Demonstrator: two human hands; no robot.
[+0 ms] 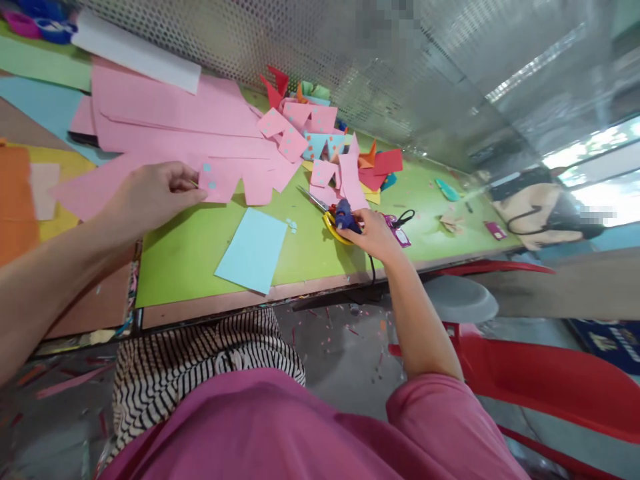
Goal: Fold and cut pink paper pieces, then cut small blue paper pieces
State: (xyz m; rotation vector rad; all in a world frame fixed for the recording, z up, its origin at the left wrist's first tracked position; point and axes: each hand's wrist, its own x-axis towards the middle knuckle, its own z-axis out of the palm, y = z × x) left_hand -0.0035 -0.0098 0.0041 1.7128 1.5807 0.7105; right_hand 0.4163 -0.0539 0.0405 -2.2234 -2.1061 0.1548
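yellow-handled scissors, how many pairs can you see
1: the yellow-handled scissors are at the right hand, over the green tabletop, partly covered by the blue tool there. Others could be hidden under the paper pile.

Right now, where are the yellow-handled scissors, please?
In the head view, the yellow-handled scissors are near the picture's centre, just by the right hand and right of the light blue sheet on the green tabletop.
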